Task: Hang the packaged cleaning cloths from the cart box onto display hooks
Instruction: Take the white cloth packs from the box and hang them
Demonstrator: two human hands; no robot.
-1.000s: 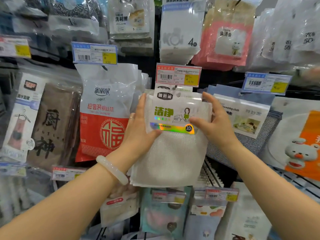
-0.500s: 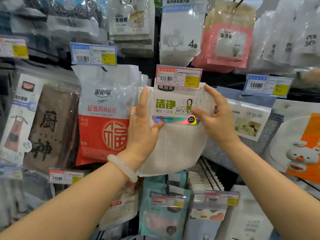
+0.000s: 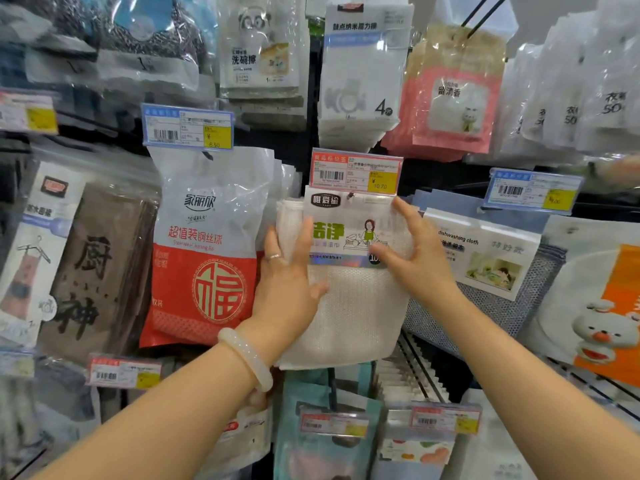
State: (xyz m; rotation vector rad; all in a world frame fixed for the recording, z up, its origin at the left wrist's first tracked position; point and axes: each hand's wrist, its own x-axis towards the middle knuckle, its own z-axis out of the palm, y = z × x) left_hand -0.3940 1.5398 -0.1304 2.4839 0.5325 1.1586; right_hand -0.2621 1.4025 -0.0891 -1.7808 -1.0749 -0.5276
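Hands frame a white cleaning-cloth pack (image 3: 349, 292) that hangs, or nearly hangs, at the display hook (image 3: 350, 195) under the red price tag (image 3: 356, 172). The left hand (image 3: 287, 289) lies against the pack's left edge with fingers straight and slightly spread, thumb across the mesh front; it presses rather than grips. The right hand (image 3: 415, 258) has its fingers spread and lightly bent around the pack's upper right corner, thumb on the label band, only loosely in contact. The header's punched hole sits right at the hook tip, but whether the wire has passed fully through it I cannot tell, since the spot is small and partly under the tag.

To do this step well, I would keep the header flat and square to the hook, slide the pack back along the wire until it meets the packs behind it, and then flatten the stack with both palms so the front label faces out and the price tag hangs free.

Writing is legible. The pack's dark oval logo appears to read 唯爱星, with green 洁净 below and a round "10" badge on the shiny strip. The red tag shows ¥10.70. To the left, a red and white bag (image 3: 207, 247) reads 家丽欣 and 超值装钢丝球, with a large 福, under a blue tag (image 3: 187, 126) marked 6.50. To the right, a grey pack (image 3: 485, 258) reads "dishwashing cloth".
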